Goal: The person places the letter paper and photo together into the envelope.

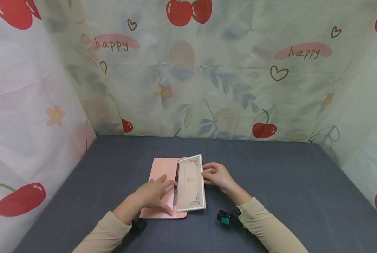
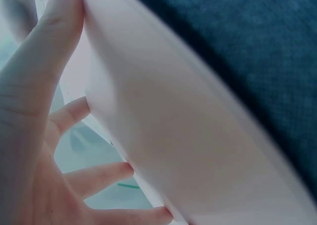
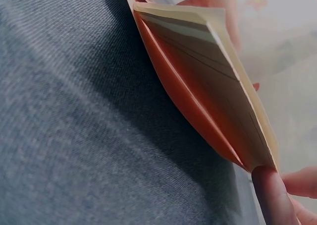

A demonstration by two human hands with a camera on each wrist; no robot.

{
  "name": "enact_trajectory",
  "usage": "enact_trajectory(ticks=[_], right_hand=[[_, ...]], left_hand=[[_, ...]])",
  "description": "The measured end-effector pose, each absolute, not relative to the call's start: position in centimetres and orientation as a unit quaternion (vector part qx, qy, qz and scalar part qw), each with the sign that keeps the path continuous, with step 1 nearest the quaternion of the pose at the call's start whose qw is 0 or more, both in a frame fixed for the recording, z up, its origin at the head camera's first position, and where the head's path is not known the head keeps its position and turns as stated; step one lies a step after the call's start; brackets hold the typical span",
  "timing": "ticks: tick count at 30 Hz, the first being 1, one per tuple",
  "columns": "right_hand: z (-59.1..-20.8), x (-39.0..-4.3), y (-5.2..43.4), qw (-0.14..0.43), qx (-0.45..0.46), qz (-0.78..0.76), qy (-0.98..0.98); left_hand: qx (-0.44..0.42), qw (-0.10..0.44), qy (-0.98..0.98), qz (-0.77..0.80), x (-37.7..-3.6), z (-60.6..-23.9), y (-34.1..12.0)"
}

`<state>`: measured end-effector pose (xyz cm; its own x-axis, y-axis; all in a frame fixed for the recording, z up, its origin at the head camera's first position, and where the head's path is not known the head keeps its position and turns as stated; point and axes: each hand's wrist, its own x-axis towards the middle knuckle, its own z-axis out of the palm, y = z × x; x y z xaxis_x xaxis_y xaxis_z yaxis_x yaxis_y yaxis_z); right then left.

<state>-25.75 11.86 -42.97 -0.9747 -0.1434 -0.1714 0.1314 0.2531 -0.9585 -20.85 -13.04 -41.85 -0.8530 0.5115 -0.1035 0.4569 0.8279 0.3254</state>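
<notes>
- Head view: a pink folder lay on the dark desk, close to the person. A cream card with curly corners covered the right part of it. A dark strip showed between the card and the left pink part.
- Head view: the left hand was on the pink part, with its fingers spread wide. One fingertip reached the dark strip, and the left thumb lay low, near the bottom edge. That wide spread looked good for stopping the folder from sliding.
- Head view: the right hand held the card's right edge in a narrow pinch. A soft pinch seemed best, so the card would not bend.
- Left wrist view: the left thumb and the other left fingers touched the pink edge at spots well apart. This seemed wise, because the pink sheet looked thin and one hard push could crease it. I could not tell what was behind it.
- Right wrist view: the card leaned, with a gap between its raised long side and the folder, which looked orange here. The right thumb pressed the card near a corner, with more right fingers behind.
- Right wrist view: going slowly seemed safest, so no card corner would catch the pink edge and rip it.
</notes>
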Motion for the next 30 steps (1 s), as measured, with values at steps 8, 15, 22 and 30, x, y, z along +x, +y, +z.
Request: enact_trajectory(ticks=[8, 15, 22, 30], right_hand=[[-42.6, -25.9, 11.6, 0.107, -0.002, -0.596, 0.796], [-42.6, -26.1, 11.4, 0.110, -0.012, -0.601, 0.792], [-42.9, -26.0, 11.0, 0.112, -0.011, -0.608, 0.786], [-43.2, -25.7, 10.8, 0.115, -0.014, -0.607, 0.786]], left_hand=[[0.247, 0.100, 0.952, 0.152, -20.8, -41.7, -13.0], [0.246, 0.103, 0.952, 0.152, -20.7, -41.5, -13.0], [0.239, 0.109, 0.953, 0.148, -20.8, -41.6, -13.0], [0.228, 0.122, 0.954, 0.152, -20.7, -41.4, -12.8]])
